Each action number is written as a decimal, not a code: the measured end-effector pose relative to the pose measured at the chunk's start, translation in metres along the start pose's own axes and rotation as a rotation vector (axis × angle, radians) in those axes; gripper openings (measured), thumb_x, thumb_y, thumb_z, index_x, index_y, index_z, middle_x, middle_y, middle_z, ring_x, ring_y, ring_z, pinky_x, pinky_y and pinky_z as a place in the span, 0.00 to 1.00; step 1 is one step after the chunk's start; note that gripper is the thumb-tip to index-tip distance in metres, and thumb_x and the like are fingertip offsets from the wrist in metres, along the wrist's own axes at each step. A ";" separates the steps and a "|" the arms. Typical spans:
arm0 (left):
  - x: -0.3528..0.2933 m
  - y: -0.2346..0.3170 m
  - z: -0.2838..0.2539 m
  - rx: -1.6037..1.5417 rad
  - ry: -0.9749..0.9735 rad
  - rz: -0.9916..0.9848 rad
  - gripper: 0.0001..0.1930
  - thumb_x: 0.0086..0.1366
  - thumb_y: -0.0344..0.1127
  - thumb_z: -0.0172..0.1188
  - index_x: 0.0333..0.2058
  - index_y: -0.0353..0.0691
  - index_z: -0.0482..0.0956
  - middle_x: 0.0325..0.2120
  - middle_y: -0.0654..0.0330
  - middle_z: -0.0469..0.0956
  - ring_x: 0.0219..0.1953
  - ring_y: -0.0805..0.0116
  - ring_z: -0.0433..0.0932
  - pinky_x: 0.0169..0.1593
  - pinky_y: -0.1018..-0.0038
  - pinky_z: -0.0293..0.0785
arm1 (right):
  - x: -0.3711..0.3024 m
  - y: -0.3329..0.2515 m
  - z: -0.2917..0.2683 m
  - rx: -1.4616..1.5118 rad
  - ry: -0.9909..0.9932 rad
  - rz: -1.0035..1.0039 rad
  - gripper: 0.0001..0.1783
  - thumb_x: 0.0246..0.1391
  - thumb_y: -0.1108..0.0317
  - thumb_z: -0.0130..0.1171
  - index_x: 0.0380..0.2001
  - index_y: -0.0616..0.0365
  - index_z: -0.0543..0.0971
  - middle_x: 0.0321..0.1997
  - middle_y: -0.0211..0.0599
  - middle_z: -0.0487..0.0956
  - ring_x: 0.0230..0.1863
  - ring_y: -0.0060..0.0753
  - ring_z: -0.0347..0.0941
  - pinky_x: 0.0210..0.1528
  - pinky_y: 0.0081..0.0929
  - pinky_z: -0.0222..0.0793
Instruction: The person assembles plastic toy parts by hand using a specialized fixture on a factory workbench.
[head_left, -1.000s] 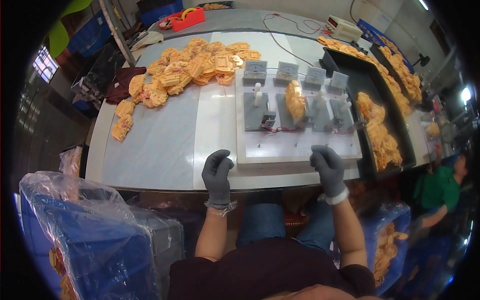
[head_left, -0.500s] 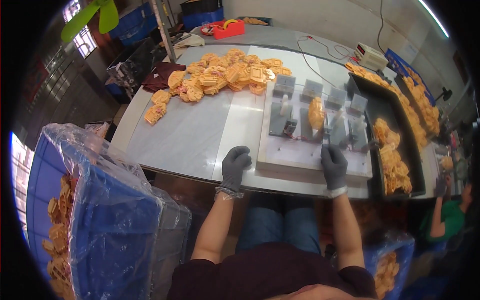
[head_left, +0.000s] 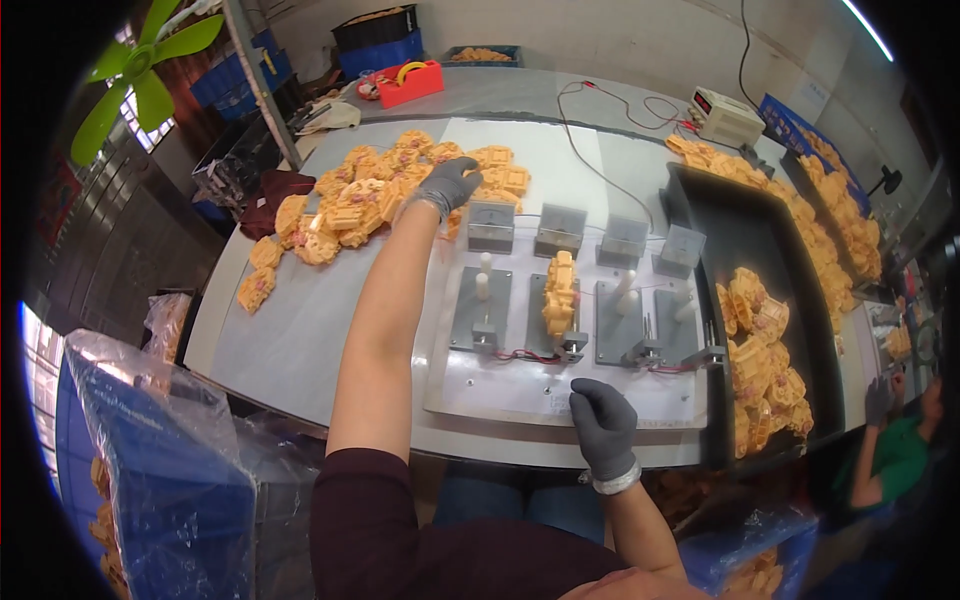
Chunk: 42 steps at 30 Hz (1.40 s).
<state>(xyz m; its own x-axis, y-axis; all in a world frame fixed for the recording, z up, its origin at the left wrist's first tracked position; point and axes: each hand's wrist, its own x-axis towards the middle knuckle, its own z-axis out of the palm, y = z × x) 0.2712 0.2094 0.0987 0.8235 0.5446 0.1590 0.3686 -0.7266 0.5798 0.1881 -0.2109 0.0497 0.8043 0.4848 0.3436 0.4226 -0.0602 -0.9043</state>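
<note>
My left hand [head_left: 448, 187], in a grey glove, is stretched out over the pile of orange plastic parts [head_left: 360, 205]. Its fingers are bent and slightly apart at the pile's right side; no part shows held in them. My right hand [head_left: 606, 432], also gloved, is closed at the front edge of the white test board [head_left: 500, 397], with nothing visible in it. Grey fixtures with white posts and small meters [head_left: 560, 228] stand in a row on the board. One orange plastic part [head_left: 560, 293] sits upright on the second fixture from the left.
A black tray [head_left: 690, 195] with orange parts lies right of the board. At the back are a power supply [head_left: 727, 117] with leads and a red tape dispenser [head_left: 412, 84]. A plastic-lined blue bin [head_left: 170, 480] stands front left. Another person [head_left: 890, 455] works at far right.
My left hand has gone from the table's front edge forward to the pile. The view has shifted, and my right hand now sits lower, at the board's front. The part stays on its fixture.
</note>
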 end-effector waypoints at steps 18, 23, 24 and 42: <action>-0.087 0.012 -0.008 0.554 -0.050 -0.238 0.30 0.51 0.49 0.57 0.56 0.55 0.71 0.65 0.51 0.52 0.58 0.47 0.67 0.59 0.58 0.66 | 0.000 0.002 0.002 0.036 0.026 0.043 0.09 0.50 0.74 0.62 0.37 0.63 0.80 0.29 0.37 0.80 0.27 0.21 0.74 0.32 0.20 0.70; -0.116 0.002 -0.003 0.654 -0.110 -0.179 0.30 0.47 0.42 0.64 0.53 0.58 0.72 0.67 0.55 0.48 0.61 0.48 0.61 0.55 0.55 0.67 | -0.005 0.007 0.004 0.089 0.030 0.080 0.09 0.52 0.74 0.61 0.38 0.63 0.80 0.31 0.34 0.80 0.30 0.19 0.74 0.35 0.19 0.71; -0.124 0.007 0.003 0.686 -0.082 -0.167 0.30 0.47 0.43 0.64 0.53 0.58 0.73 0.67 0.55 0.48 0.60 0.48 0.62 0.54 0.55 0.67 | -0.005 0.011 0.003 0.086 0.032 0.082 0.09 0.52 0.74 0.61 0.38 0.63 0.80 0.31 0.34 0.80 0.30 0.19 0.74 0.35 0.19 0.71; -0.177 -0.041 -0.048 -1.494 0.647 -0.176 0.16 0.61 0.36 0.56 0.48 0.44 0.71 0.47 0.55 0.72 0.49 0.57 0.73 0.46 0.60 0.77 | 0.029 0.023 -0.102 -0.360 0.550 -0.144 0.32 0.46 0.73 0.65 0.57 0.52 0.69 0.42 0.37 0.72 0.42 0.32 0.70 0.39 0.28 0.73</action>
<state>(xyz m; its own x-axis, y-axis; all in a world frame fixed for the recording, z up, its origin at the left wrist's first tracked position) 0.0893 0.1632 0.0850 0.3704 0.9256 0.0773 -0.6036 0.1767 0.7775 0.2634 -0.2868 0.0650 0.7848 0.0000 0.6197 0.5777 -0.3617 -0.7317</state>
